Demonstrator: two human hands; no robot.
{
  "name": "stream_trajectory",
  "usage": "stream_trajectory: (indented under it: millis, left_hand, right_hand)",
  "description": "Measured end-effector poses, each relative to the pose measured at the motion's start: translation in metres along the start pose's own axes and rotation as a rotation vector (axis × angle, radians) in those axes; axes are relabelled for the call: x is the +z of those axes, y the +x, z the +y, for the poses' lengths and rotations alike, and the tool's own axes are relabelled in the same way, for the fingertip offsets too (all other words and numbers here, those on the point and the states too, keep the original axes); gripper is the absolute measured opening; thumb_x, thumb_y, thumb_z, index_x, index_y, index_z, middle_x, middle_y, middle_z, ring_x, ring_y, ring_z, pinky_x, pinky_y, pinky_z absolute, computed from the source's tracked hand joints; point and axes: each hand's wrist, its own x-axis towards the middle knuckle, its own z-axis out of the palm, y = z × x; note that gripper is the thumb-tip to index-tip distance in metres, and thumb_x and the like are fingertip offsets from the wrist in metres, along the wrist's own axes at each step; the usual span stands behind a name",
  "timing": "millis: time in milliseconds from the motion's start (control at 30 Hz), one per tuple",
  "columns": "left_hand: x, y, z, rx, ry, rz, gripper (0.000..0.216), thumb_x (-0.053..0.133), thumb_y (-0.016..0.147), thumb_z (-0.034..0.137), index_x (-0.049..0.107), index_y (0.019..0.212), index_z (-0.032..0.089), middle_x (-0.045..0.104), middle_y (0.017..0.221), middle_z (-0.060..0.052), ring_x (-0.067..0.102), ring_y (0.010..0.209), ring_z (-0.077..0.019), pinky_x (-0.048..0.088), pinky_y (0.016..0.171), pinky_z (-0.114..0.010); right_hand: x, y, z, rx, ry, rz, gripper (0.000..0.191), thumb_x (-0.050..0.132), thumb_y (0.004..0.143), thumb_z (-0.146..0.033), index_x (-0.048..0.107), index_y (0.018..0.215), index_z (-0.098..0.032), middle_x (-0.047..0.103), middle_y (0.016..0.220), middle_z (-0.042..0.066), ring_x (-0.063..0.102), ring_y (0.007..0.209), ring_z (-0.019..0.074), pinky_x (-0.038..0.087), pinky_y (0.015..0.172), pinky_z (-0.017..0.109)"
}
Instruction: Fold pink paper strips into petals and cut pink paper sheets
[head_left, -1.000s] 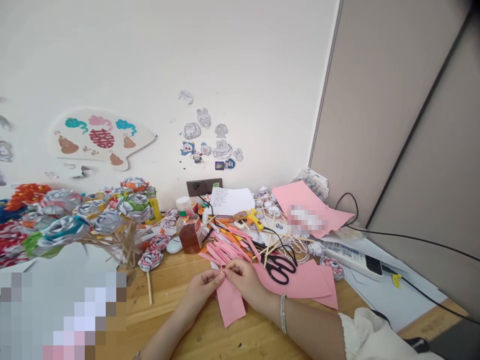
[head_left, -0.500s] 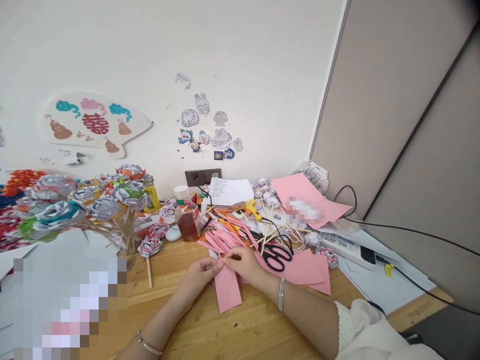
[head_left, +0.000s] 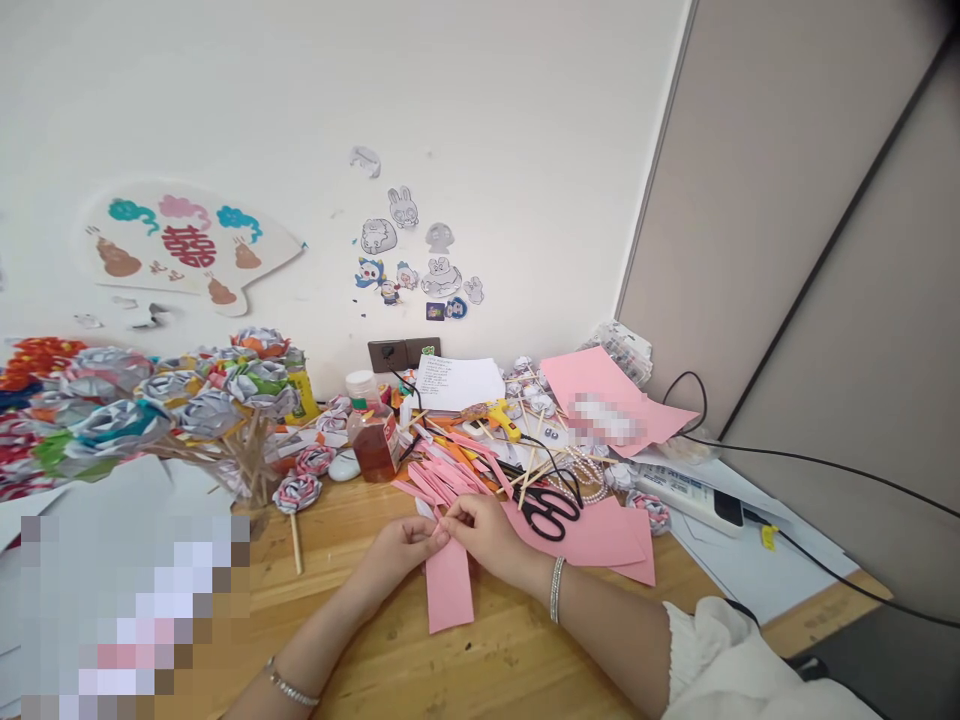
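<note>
Over the middle of the wooden table, my left hand (head_left: 409,548) and my right hand (head_left: 480,530) meet, fingertips pinched together at the top end of a strip of pink paper (head_left: 450,590). The strip hangs down below the fingers toward me. Just beyond my hands lies a heap of narrow pink paper strips (head_left: 442,478). Black-handled scissors (head_left: 551,510) rest to the right, partly on larger pink sheets (head_left: 600,535). What exactly the fingertips do at the strip's end is too small to make out.
Left stand many paper flowers on sticks (head_left: 202,400); one flower (head_left: 296,495) lies nearer. A jar of reddish-brown liquid (head_left: 373,445), a yellow glue gun (head_left: 502,418), bead strings (head_left: 589,475) and a power strip (head_left: 694,490) crowd the back. A black cable (head_left: 825,570) crosses the right side.
The pink strip's lower end has swung slightly left and hangs straighter. Both hands stay pinched at its top, nearly in the same place. The view has shifted a little.
</note>
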Motion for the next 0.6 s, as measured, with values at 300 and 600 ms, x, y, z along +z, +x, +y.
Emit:
stream_trajectory:
  millis: [300, 600]
  left_hand:
    - [-0.004, 0.000, -0.007, 0.009, -0.059, -0.054, 0.030, 0.059, 0.065, 0.045, 0.059, 0.063, 0.015, 0.055, 0.056, 0.004, 0.044, 0.052, -0.0102, 0.031, 0.052, -0.020]
    - [-0.007, -0.003, -0.002, -0.002, -0.031, -0.065, 0.032, 0.060, 0.064, 0.046, 0.055, 0.060, 0.015, 0.049, 0.054, 0.005, 0.039, 0.053, -0.0095, 0.027, 0.051, -0.021]
  right_hand:
    - [-0.001, 0.005, 0.006, 0.065, 0.227, -0.086, 0.010, 0.048, 0.074, -0.023, 0.055, 0.077, -0.017, 0.046, 0.058, -0.004, 0.042, 0.052, 0.0084, 0.034, 0.051, 0.020]
    - [0.003, 0.003, 0.013, -0.017, 0.200, -0.127, 0.017, 0.048, 0.071, -0.012, 0.049, 0.087, -0.018, 0.037, 0.054, -0.008, 0.033, 0.048, 0.0065, 0.029, 0.050, 0.018]
